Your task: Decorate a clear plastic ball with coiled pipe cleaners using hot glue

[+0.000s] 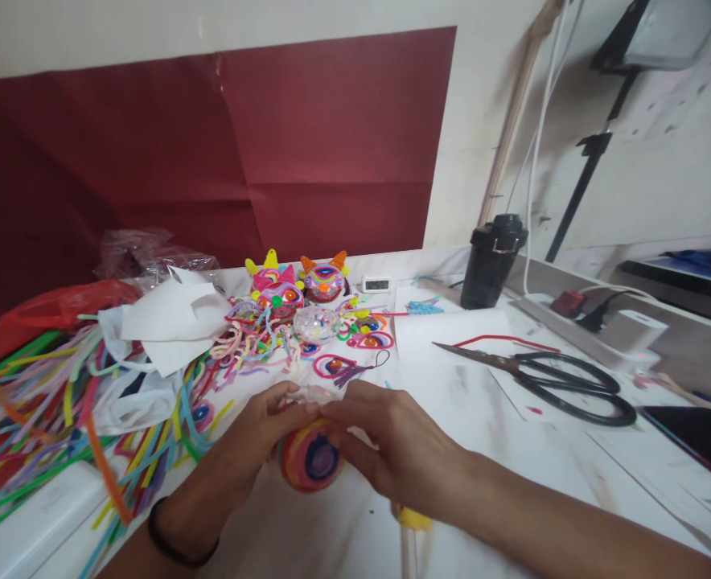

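Near the front middle of the table, a round multicoloured ball (310,458) with orange, pink and dark blue rings is held between both hands. My left hand (265,426) grips its upper left side, fingers bent over the top. My right hand (385,438) has its fingers pinched at the ball's upper right. Some clear, crinkled material (313,393) shows just behind the fingertips. Beyond the hands lie a purple tassel (355,371) and a pink looped piece with an orange and blue centre (333,367).
Colourful fuzzy sticks (47,402) and white paper (174,322) cover the left side. Decorated animal-like balls (324,281) stand at the back. Black-handled scissors (566,382), a black bottle (491,261), a power strip (590,330) and a phone (702,442) are on the right.
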`<state>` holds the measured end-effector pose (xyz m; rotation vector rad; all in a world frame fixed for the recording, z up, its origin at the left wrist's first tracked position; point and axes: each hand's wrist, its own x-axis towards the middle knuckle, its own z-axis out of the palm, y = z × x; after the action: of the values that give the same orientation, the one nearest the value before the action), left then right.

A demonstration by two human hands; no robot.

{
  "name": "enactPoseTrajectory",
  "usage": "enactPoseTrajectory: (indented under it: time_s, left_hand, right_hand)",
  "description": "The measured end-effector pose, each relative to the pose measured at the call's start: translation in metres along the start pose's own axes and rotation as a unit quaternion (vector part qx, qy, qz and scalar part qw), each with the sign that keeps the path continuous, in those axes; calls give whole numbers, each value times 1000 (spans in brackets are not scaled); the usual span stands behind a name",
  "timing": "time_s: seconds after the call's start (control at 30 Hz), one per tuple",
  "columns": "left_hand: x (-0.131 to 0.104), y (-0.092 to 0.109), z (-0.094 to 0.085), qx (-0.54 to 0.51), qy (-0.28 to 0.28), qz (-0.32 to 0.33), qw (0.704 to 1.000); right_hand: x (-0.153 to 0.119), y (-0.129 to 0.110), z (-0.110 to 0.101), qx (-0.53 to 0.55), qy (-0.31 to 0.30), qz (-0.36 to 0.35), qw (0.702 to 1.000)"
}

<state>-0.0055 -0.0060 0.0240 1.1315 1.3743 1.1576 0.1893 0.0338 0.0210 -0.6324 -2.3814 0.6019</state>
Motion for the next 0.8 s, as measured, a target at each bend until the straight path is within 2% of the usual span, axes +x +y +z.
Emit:
enactPoseTrajectory:
  time_s: [0.33,0.8]
  left_hand:
    - [2,-3,0,-3,5,-22,1000]
    - [1,-6,5,-58,8,-7,998]
  right_hand:
    - [-1,11,4,89,96,0,991]
    - [-8,12,3,66,109,-54,990]
